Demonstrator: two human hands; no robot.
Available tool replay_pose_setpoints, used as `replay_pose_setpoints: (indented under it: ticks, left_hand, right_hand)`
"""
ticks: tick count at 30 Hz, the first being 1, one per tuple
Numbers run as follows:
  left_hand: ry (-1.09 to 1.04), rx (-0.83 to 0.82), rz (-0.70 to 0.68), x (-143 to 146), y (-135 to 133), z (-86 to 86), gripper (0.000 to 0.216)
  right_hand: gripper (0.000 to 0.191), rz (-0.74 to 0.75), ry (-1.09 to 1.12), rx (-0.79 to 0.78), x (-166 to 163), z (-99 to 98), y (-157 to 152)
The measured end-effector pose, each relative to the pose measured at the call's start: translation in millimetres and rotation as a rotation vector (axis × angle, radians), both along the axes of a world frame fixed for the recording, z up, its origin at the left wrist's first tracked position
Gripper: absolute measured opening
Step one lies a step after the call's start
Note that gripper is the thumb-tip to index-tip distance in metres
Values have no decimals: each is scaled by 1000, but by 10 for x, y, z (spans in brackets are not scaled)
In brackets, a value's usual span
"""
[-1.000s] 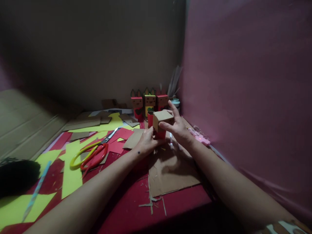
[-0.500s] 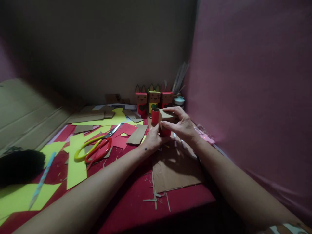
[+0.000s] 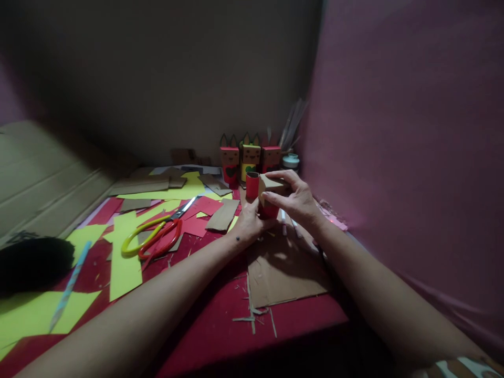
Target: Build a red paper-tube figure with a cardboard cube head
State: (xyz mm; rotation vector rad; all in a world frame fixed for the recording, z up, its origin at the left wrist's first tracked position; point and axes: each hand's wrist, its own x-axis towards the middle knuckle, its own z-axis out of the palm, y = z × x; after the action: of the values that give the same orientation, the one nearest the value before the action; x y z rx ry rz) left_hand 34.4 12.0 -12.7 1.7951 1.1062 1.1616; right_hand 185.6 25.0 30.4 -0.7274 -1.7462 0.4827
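Note:
My right hand (image 3: 298, 202) grips a small brown cardboard cube (image 3: 271, 185) from the right, thumb and fingers closed on its sides. The cube sits on top of a red paper tube (image 3: 268, 210). My left hand (image 3: 247, 224) wraps round the base of that red tube from the left. A second red tube (image 3: 252, 185) stands just behind, to the left. Three finished paper figures (image 3: 249, 159) with ears stand in a row at the back wall.
Yellow and red scissors (image 3: 153, 235) lie left of my hands among red, yellow and brown paper scraps. A brown cardboard sheet (image 3: 285, 273) lies under my right forearm. A pale pencil (image 3: 70, 286) and a dark fuzzy thing (image 3: 31, 262) lie far left. A pink wall (image 3: 409, 157) closes the right.
My right hand has lowered the cardboard cube onto the red tube and closed its fingers round it. The left hand has stayed on the tube.

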Motion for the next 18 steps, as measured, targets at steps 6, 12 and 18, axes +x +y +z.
replay_pose_setpoints:
  ticks: [6, 12, 18]
  left_hand:
    - [9, -11, -3, 2, -14, 1, 52]
    - [12, -7, 14, 8, 19, -49, 47]
    - [-6, -34, 15, -7, 25, -50, 48]
  right_hand:
    - [35, 12, 18, 14, 12, -19, -2]
    - [36, 19, 11, 0, 20, -29, -15]
    - [39, 42, 16, -23, 41, -48, -28]
